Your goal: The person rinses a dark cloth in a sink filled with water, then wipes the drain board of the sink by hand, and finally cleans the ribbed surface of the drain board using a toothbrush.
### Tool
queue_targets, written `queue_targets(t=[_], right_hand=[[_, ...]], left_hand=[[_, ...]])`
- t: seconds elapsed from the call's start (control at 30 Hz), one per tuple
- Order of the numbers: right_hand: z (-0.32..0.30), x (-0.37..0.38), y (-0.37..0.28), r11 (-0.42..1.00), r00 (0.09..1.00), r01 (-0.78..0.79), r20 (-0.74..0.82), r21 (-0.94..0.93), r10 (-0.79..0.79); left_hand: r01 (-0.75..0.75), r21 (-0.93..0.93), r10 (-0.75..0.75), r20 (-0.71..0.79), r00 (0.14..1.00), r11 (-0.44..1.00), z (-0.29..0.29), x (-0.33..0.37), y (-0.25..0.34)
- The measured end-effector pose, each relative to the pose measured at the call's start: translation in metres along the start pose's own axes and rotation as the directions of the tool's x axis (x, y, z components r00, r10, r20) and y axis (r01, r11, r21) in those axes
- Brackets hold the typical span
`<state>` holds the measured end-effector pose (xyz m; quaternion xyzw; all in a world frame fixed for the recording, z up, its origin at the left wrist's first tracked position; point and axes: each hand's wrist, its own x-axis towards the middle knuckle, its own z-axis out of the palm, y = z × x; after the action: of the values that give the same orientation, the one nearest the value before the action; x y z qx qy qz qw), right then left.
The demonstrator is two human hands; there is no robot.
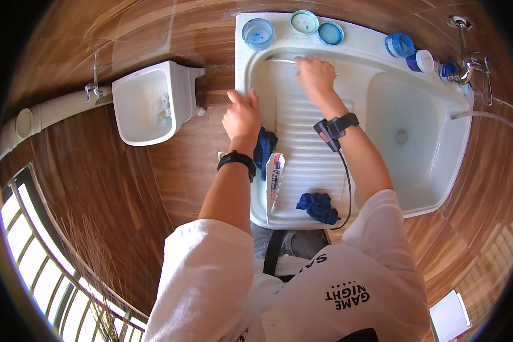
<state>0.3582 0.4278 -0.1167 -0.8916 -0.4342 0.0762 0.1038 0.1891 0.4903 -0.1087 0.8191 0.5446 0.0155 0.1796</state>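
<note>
My right hand [316,78] is closed around a slim white brush [284,60], much like a toothbrush. Its head end points left, over the back left of a white laundry sink [356,65]. At the sink's left rim is my left hand [241,117], thumb and index finger apart, nothing seen in it; the other fingers are partly hidden. Just below that hand, a dark blue cloth [264,149] hangs over the rim. A long white, red and blue carton [275,178] lies on the ribbed washboard [306,151]. Another crumpled blue cloth [318,207] rests near the front.
Along the back ledge stand a clear bluish tub [258,34], two round lids [304,23], a blue jar [399,44] and a white-lidded jar [420,61]. A tap [470,68] is at the right, above the basin [404,165]. A smaller white sink [145,105] is at the left.
</note>
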Motion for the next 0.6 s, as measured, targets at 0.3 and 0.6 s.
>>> queue_targets(t=[0.3,0.6], right_hand=[[-0.001,0.002,0.013,0.949,0.975,-0.217,0.093,0.230,0.200],[-0.003,0.004,0.012,0.969,0.964,-0.229,0.160,0.092,0.213]], left_hand=[[-0.011,0.060,0.015,-0.063,0.998,0.998,0.005,0.000,-0.005],[0.014,0.029,-0.013,-0.034,0.999,0.999,0.003,-0.001,-0.005]])
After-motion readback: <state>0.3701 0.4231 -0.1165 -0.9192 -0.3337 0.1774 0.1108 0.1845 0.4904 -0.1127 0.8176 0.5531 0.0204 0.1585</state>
